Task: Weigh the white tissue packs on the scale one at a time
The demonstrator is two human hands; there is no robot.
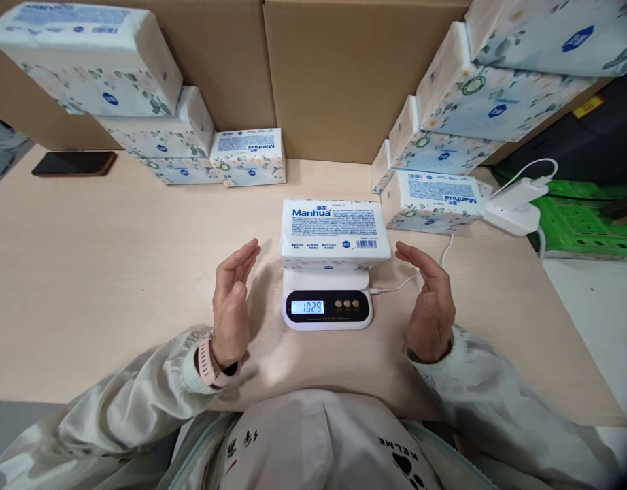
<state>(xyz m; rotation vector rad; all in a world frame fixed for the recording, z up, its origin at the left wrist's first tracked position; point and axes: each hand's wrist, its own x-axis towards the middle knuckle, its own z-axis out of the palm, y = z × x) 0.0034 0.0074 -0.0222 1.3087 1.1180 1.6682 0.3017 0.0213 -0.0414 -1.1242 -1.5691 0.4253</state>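
A white tissue pack marked "Manhua" lies on a small white digital scale. The scale's lit display reads 102.9. To the left of the pack, apart from it, my left hand is held with its fingers stretched out and palm facing inward. On the other side my right hand mirrors it, fingers extended near the pack's right edge without visible contact. Neither hand holds anything. A white cable runs from the scale's right side, passing behind my right hand.
More tissue packs are stacked at the back left and in a tall stack at the back right. A phone lies far left. A white power strip with a plugged-in charger sits at right. Cardboard walls the back.
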